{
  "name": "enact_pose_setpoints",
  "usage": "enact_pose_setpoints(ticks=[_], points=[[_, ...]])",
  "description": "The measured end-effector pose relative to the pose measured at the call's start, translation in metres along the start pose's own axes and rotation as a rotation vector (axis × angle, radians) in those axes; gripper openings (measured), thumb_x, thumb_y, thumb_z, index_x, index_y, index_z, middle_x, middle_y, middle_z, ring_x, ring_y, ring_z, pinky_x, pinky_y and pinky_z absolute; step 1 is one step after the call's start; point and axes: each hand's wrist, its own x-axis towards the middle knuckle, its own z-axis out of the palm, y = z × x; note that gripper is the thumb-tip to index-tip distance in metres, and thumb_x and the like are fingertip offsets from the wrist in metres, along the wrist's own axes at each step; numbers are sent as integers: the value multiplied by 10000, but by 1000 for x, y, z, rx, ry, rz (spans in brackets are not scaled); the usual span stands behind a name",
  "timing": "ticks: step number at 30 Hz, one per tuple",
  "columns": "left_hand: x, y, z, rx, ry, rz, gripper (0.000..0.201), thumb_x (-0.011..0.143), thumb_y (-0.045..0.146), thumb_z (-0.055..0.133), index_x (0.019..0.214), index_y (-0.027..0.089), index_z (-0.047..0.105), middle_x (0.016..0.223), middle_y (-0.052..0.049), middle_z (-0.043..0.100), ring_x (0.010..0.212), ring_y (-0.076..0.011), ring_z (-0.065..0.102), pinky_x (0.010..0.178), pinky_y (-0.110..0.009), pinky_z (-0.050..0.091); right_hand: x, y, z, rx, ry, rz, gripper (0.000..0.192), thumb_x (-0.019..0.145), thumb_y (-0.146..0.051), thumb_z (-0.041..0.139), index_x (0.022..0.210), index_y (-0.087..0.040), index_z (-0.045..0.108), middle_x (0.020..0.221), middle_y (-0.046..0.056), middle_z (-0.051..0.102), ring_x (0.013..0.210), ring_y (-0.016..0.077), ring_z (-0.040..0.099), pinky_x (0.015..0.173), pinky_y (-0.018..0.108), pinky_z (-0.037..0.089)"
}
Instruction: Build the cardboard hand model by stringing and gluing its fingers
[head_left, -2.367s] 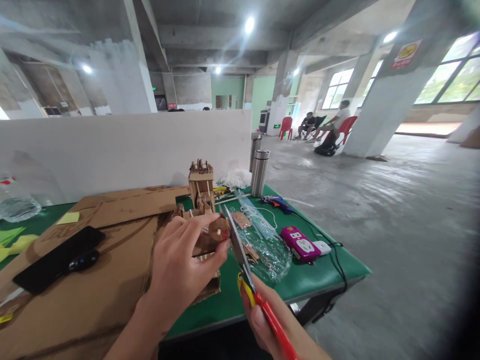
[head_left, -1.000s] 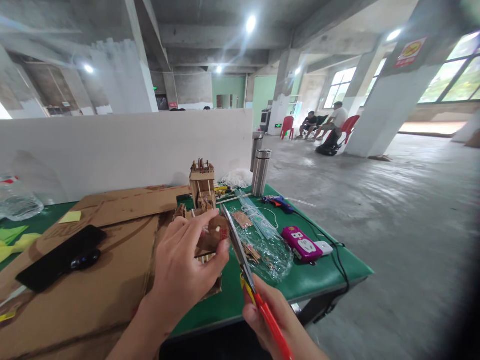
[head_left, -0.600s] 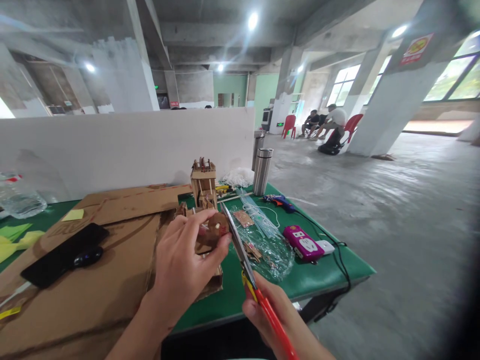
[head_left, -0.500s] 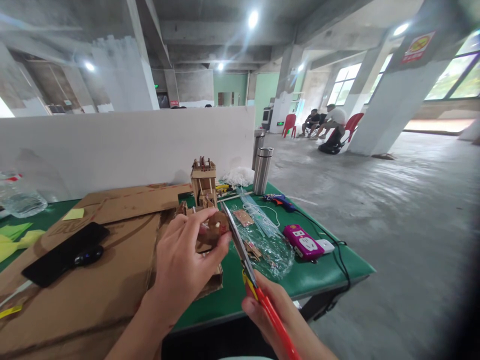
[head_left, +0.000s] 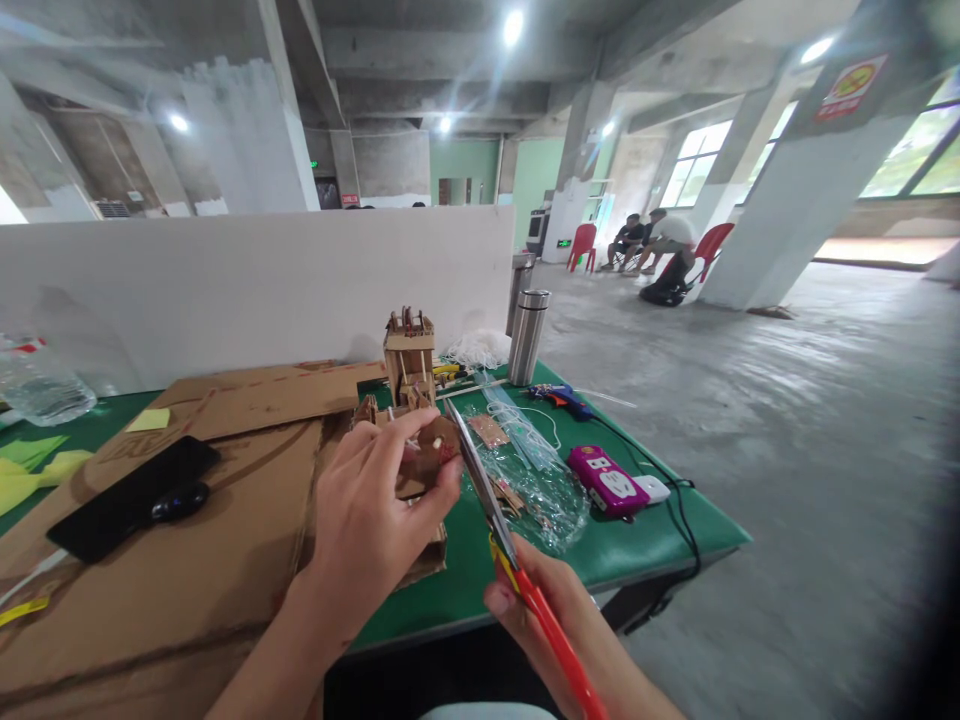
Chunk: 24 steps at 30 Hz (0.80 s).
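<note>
Between the thumb and fingers of my left hand (head_left: 375, 500) is a small round cardboard disc (head_left: 433, 458) with a pale spot near its middle and reddish print. My right hand (head_left: 544, 600) grips a pair of scissors (head_left: 487, 490) with red and yellow handles, its blades pointing up and away, close beside the disc's right edge. Whether the blades touch the disc I cannot tell. Behind my left hand stands a cardboard model (head_left: 409, 355) with a tall box-like part; its lower part is largely hidden by the hand.
Brown cardboard sheets (head_left: 187, 590) cover the left of the green table (head_left: 630, 555), with a black phone (head_left: 135, 495) and mouse (head_left: 180, 502) on top. Clear plastic wrap (head_left: 555, 510), a purple power socket (head_left: 607, 480), a glue gun (head_left: 559, 400) and a steel flask (head_left: 529, 340) lie or stand to the right.
The scissors and my right hand have shifted very slightly to the right. The disc stays pinched in my left hand, turned a little.
</note>
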Motion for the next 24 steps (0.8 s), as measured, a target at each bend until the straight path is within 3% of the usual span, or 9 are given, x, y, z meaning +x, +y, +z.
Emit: enact_pose_setpoints(ticks=[11,15,19,24], points=[[0,0,0,19,-6,-3,290,843,228,659,1130,201,632,751,-2,692,701,-179,651,702,-310,533,-3,-3,1,67,-28,20,568,866,-751,495,750,-199,423,676,-47,294,607,107,238,515,241,233],[1,-1,0,29,4,-15,282,827,236,679,1103,199,629,788,-7,690,700,-168,654,702,-306,539,-10,4,-3,67,65,14,505,903,-700,475,778,-212,453,706,-16,410,597,122,342,518,247,305],[2,0,-1,24,10,-36,277,820,242,693,1081,210,606,797,2,685,693,-157,656,720,-305,552,-11,7,-25,37,82,-10,481,939,-668,438,827,-205,505,674,-20,426,549,115,363,489,243,327],[2,1,0,27,7,-39,264,814,239,689,1054,218,582,811,1,691,692,-167,661,709,-317,556,3,0,-68,-253,209,92,548,887,-726,452,686,-216,440,572,-31,391,508,118,342,467,257,276]])
